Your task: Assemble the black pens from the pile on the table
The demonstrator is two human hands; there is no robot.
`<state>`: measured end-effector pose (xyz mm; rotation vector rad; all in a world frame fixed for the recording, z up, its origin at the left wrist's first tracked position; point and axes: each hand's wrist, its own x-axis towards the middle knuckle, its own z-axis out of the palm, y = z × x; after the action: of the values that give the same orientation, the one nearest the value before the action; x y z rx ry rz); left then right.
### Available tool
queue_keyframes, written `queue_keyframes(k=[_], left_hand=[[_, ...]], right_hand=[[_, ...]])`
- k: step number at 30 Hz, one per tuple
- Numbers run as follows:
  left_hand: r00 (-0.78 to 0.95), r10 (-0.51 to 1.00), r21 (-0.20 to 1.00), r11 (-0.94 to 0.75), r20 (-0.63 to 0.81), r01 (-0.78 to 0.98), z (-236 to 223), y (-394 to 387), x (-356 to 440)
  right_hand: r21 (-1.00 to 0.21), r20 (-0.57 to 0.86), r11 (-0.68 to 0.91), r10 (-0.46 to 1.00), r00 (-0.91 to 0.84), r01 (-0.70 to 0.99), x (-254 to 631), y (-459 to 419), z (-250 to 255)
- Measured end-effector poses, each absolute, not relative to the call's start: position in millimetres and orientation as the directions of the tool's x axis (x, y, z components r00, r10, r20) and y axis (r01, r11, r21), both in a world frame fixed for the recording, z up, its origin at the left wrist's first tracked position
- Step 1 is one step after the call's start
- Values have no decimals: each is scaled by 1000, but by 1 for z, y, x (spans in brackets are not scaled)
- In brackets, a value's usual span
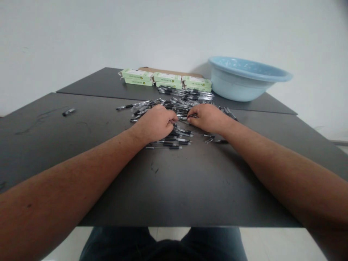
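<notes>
Hands, two: our left hand [159, 121] and our right hand [208, 117], both low over the main heap of pens [178, 105] at mid-desk [185, 181], palms down, facing each other across a narrow gap. Fingers: bent inward on each, tips near the pens; at this distance and blur we cannot tell whether either set is clamped on one. Handling, in our judgement: take one pen at a time by its barrel, thumb against forefinger; keep the wrists light so neighbours do not roll; hold each slim part level, in line with its barrel, and pull or push straight, never bending it. Pens: black-and-clear, too many and too overlapped to count; one main heap under and around the hands, one looser row behind it, one bunch in front beside the left hand. Small loose pieces, clear and dark: one well apart on the left [69, 111], one just in front of the right hand [209, 139]. Green-and-white boxes [138, 75]: six visible, in three stacks of two. Light-blue basin [241, 85]: one, upright, right of the boxes. Brown board [171, 72]: one, behind them.
</notes>
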<state>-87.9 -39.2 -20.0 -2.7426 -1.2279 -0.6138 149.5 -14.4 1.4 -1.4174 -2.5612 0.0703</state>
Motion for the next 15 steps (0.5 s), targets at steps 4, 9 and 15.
queue_keyframes(k=[4,9,15], left_hand=[[627,700,88,-688,343,720,-22,-39,-87],[644,679,114,-714,352,691,-27,-39,-86],[646,671,156,-728,364,668,-27,-44,-81]], right_hand=[[-158,179,524,849,-497,837,153,-9,1],[-154,192,511,855,-482,846,154,-7,2],[-182,207,480,872,-443,858,157,-5,5]])
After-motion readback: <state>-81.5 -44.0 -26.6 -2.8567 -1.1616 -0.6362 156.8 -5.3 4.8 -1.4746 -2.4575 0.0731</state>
